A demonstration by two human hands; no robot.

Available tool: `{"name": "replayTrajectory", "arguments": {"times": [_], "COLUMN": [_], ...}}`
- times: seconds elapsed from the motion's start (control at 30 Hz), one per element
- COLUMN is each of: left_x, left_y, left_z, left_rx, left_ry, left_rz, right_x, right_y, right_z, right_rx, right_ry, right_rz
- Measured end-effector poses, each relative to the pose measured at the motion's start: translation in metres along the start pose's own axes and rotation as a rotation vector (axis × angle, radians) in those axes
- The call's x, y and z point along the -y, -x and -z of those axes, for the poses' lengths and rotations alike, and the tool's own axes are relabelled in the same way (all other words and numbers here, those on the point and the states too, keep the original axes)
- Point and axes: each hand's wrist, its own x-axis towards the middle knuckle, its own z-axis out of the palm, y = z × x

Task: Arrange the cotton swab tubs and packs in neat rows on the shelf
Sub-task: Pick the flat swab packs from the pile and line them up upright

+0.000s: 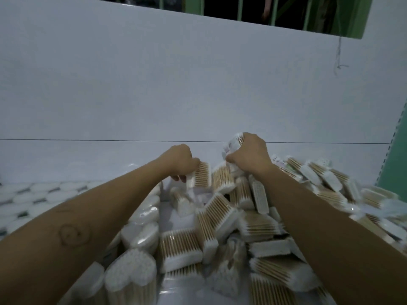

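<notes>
Two hands. The left hand (181, 159) grips one swab pack (200, 176). The right hand (250, 156) grips a second pack (233, 140). The heap of packs (259, 227) on the shelf (180, 289) is too jumbled to count, and its labels are too blurry to read.

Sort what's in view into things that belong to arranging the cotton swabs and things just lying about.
Belongs to the job:
left hand holding a swab pack
right hand holding another swab pack
loose heap of wooden-stick packs
heart-shaped tubs
rowed white tubs

Just lying about:
green barred window
dangling string
</notes>
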Motion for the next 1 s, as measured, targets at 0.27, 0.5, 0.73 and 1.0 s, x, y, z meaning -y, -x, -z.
{"name": "replayTrajectory", "arguments": {"times": [0.27,0.5,0.73,1.0], "left_x": [-0.027,-0.031,-0.029,-0.052], "left_y": [0.009,-0.001,-0.011,-0.007], "left_z": [-0.031,-0.054,-0.065,0.014], "left_rx": [0.252,0.386,0.213,-0.205], "left_ry": [0.302,0.076,0.085,0.550], "left_rz": [0.162,0.255,0.266,0.086], "right_x": [-0.006,-0.008,-0.025,-0.024], "right_y": [-0.002,0.003,0.004,-0.016], "right_z": [-0.005,0.013,0.016,0.046], "right_rx": [0.037,0.042,0.062,-0.020], "right_ry": [-0.067,-0.147,-0.120,-0.705], "right_rz": [0.038,0.084,0.066,-0.116]}}
